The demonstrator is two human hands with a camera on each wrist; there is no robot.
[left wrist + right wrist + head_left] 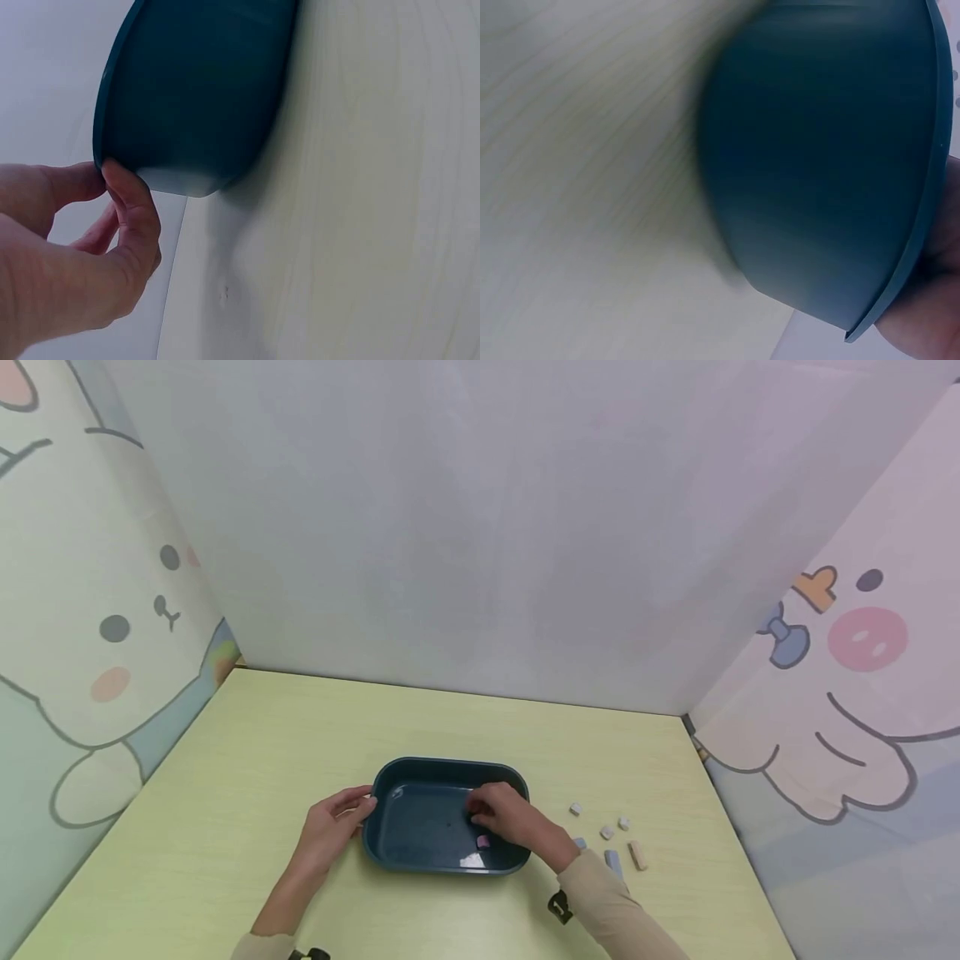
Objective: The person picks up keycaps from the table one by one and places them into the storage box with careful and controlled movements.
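Note:
A dark blue oval tray (390, 777) sits on the pale yellow table. My left hand (354, 808) is at the tray's left end; in the left wrist view its thumb (131, 202) and a finger pinch the tray's rim (112, 90). Reaching over the right rim, my right hand (482, 814) is inside the tray with its fingers curled down. What they hold, if anything, is hidden. A small pink block (483, 842) and a pale block (471, 860) lie in the tray just below that hand. The right wrist view shows only the tray's outer wall (817, 165) and a sliver of hand (926, 334).
Several small pale blocks lie on the table right of the tray, among them a beige stick (637, 854), a grey-blue stick (613, 862) and a little cube (575, 809). Cartoon-printed panels wall in the table on the left, back and right.

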